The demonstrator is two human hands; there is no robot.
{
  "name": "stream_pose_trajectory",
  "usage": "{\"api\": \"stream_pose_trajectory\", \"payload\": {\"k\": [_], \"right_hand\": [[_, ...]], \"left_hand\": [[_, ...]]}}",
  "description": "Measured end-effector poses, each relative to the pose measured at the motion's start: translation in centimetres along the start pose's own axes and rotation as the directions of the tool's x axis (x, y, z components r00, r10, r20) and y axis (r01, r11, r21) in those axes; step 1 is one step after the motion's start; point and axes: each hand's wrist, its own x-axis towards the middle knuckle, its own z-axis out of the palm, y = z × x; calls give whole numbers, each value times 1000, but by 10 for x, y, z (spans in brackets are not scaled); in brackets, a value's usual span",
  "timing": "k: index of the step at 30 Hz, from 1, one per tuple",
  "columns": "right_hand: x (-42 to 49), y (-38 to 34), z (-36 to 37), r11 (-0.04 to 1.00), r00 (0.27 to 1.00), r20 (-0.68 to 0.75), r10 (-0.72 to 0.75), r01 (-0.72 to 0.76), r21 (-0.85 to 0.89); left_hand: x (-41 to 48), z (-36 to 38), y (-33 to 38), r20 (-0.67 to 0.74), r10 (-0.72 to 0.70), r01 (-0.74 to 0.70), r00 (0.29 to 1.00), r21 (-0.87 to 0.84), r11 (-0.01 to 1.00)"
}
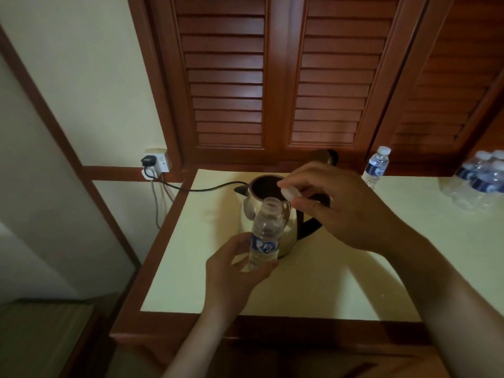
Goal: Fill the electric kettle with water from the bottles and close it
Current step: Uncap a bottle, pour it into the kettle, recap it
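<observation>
A steel electric kettle (252, 208) with a black handle stands on the pale table top (313, 282), its lid swung back and its mouth open. In front of it my left hand (234, 271) grips a small clear water bottle (266, 236) with a blue label, held upright with its neck uncapped. My right hand (346, 205) hovers over the kettle's right side and pinches the white bottle cap (290, 192) between thumb and fingers.
A capped bottle (377, 166) stands at the back right, and a shrink-wrapped pack of bottles (480, 180) lies at the far right. The kettle's black cord (207, 188) runs left to a wall socket (156, 160). Louvred wooden doors (272, 77) rise behind the table.
</observation>
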Motion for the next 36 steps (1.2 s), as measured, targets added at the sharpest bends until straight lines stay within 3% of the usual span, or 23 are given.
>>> {"api": "stream_pose_trajectory", "payload": {"k": [6,9,13,18,29,36], "right_hand": [[-62,39,59,985,964,-204,171,-161,65],[-88,73,88,956,940,-175,293,-294,18],[-102,105,112,955,966,-103,239,-253,-157],[-108,131,128,916,942,-84,326,-336,-217],[-117,131,135,889,910,-101,403,-415,-194],[-116,130,135,883,902,-102,419,-431,-183]], "left_hand": [[1,-6,-2,-97,7,-6,995,17,1000],[4,-13,-3,-113,7,-4,994,31,1000],[9,-18,-2,-137,-22,21,990,-9,1000],[18,-27,-2,-140,-42,36,989,-50,998],[52,-59,3,-175,155,-119,972,203,972],[91,-80,10,-124,271,-199,955,414,888]]}}
